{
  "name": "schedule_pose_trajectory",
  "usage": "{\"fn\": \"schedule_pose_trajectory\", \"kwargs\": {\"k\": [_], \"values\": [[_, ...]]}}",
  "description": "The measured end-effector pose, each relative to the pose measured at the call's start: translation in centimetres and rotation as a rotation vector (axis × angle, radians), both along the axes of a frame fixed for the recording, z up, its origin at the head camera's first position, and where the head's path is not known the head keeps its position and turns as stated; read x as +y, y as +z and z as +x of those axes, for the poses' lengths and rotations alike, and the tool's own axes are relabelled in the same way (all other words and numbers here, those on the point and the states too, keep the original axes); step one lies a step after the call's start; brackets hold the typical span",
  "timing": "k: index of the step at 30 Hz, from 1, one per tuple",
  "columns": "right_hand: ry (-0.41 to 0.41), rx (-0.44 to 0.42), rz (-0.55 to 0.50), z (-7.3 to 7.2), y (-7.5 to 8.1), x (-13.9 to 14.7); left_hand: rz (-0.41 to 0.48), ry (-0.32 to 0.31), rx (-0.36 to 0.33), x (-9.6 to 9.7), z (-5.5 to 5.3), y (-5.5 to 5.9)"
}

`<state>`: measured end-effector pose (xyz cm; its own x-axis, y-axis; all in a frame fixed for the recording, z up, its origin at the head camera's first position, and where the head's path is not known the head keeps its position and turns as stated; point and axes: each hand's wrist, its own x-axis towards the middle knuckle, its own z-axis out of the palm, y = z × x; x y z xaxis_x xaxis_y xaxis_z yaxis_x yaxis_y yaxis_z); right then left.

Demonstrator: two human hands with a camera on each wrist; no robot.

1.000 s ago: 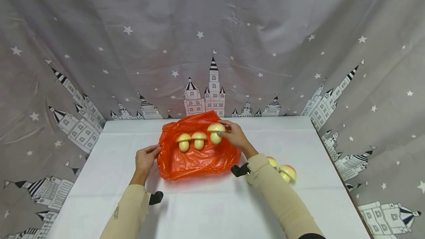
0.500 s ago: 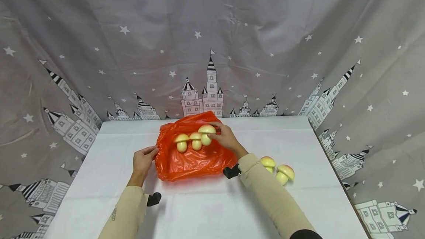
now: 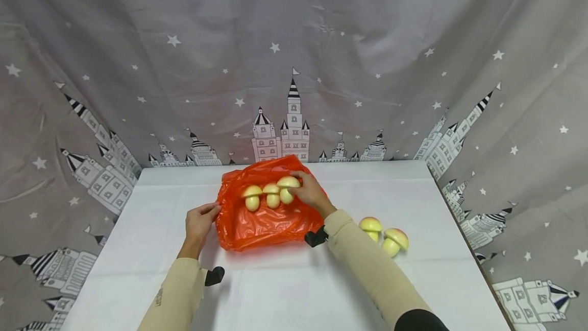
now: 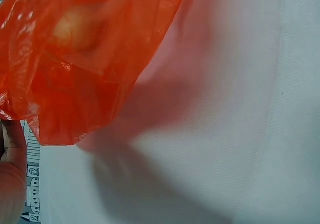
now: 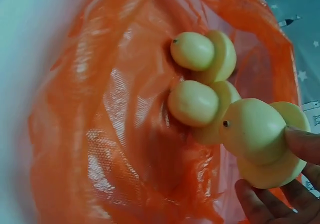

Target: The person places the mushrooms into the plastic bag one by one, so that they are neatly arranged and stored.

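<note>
The left hand (image 3: 199,222) pinches the edge of a shiny, crinkled plastic bag (image 3: 262,230); inside rest two smooth, dome-capped mushrooms (image 3: 252,199), beside a third mushroom (image 3: 287,190) gripped by the right hand's (image 3: 313,192) curled fingers; rightward, two loose mushrooms (image 3: 394,241).

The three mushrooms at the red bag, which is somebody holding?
The rightmost pale-yellow mushroom of those three in the head view: the right hand grips it. The left mushroom and middle mushroom lie unheld in the red plastic bag.

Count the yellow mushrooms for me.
5 visible: one mushroom and a second in the red bag, a third beside them in the right hand, a fourth and a fifth on the table, farther right. The right sleeve may hide more.
</note>
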<state>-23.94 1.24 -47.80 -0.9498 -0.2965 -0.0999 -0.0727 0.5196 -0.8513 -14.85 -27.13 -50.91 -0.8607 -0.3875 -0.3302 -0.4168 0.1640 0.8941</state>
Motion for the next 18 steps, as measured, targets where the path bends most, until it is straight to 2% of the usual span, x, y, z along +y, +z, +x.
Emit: {"fn": "schedule_pose_trajectory", "kwargs": {"k": [10, 18], "values": [[-0.066, 0.037, -0.01, 0.0, -1.6, 0.5, 0.005, -0.005, -0.001, -0.1, 0.0, -0.2], [-0.05, 0.094, 0.06, -0.3, -3.1, 0.5, -0.005, 0.008, 0.004, -0.1, -0.1, -0.1]]}}
